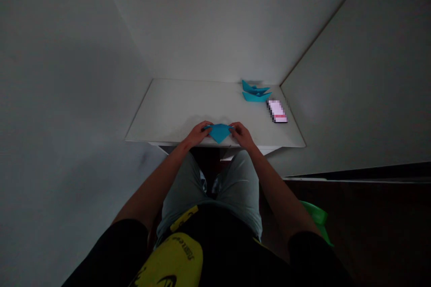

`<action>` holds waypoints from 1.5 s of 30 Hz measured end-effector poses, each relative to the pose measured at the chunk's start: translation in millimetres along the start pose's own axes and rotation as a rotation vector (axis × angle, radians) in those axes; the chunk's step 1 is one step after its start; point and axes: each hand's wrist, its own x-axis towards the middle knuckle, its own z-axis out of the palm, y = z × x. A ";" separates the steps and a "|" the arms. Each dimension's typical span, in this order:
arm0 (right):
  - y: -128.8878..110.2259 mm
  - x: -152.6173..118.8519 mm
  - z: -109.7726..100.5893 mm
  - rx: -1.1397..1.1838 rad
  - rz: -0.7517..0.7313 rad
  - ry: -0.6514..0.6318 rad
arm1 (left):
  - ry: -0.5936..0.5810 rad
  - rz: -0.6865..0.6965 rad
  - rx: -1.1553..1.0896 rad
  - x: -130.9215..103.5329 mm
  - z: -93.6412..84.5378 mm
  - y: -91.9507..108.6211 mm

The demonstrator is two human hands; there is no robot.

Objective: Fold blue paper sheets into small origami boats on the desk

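Note:
A folded piece of blue paper (220, 132) is stretched between my two hands at the front edge of the white table. Its lower side comes to a point. My left hand (199, 133) pinches the left end of the paper, and the right end is between the fingers of my right hand (241, 134). Two folded blue paper boats lie one behind the other at the back right of the table: a rear boat (255, 88) and a front boat (256, 97).
A phone (278, 111) with a lit, pixelated screen lies at the right side of the white table (175, 103). Walls rise behind the table and on both sides. A green plastic object (315, 215) stands on the dark floor at the lower right.

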 end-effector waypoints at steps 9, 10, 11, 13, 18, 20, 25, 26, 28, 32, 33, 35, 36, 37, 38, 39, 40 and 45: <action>13.6 6.2 -1.6 0.016 0.056 -0.032 | -0.011 -0.037 0.095 -3.3 -2.4 -9.5; 12.5 6.9 1.0 0.031 0.027 -0.008 | 0.023 -0.043 0.098 -2.0 -0.8 -10.2; 11.0 7.0 4.3 0.040 0.000 0.025 | 0.067 -0.049 0.086 -0.6 1.1 -10.9; 7.2 5.5 12.2 0.027 -0.033 0.108 | 0.157 -0.060 0.025 2.3 5.3 -11.5; -5.6 2.2 29.7 -0.037 -0.017 0.112 | 0.146 -0.050 -0.036 9.2 12.8 -4.8; -10.8 7.7 34.3 -0.018 0.004 0.029 | 0.119 0.003 0.027 12.5 15.0 -0.4; -19.5 44.7 39.0 0.006 0.008 -0.006 | 0.111 0.145 0.200 30.1 21.2 6.2; -20.1 54.1 38.6 0.008 0.013 -0.007 | 0.116 0.171 0.197 35.6 21.4 6.4; -20.1 72.3 36.7 0.024 0.008 -0.032 | 0.115 0.251 0.169 48.1 18.8 6.2; -15.9 103.8 31.7 0.076 -0.064 -0.113 | 0.031 0.404 0.088 74.5 1.8 6.8; -14.3 111.3 30.9 0.090 -0.079 -0.126 | 0.012 0.405 0.072 81.2 -3.7 7.4; -10.6 127.1 30.7 0.120 -0.099 -0.157 | -0.017 0.375 0.039 95.3 -14.2 8.1; -8.5 135.6 31.4 0.132 -0.109 -0.173 | -0.028 0.355 0.016 102.7 -18.6 8.0; -6.3 144.4 32.5 0.140 -0.119 -0.185 | -0.035 0.339 -0.013 110.5 -22.3 7.5; -3.8 153.6 34.1 0.147 -0.129 -0.185 | -0.039 0.328 -0.045 118.5 -25.3 6.6; -1.0 162.8 36.1 0.153 -0.139 -0.170 | -0.037 0.322 -0.076 126.5 -27.6 5.3; 2.0 171.8 38.3 0.161 -0.149 -0.141 | -0.028 0.320 -0.104 134.5 -29.3 3.6; 20.0 203.6 48.4 0.247 -0.186 -0.013 | 0.018 0.289 -0.207 167.0 -32.8 -9.0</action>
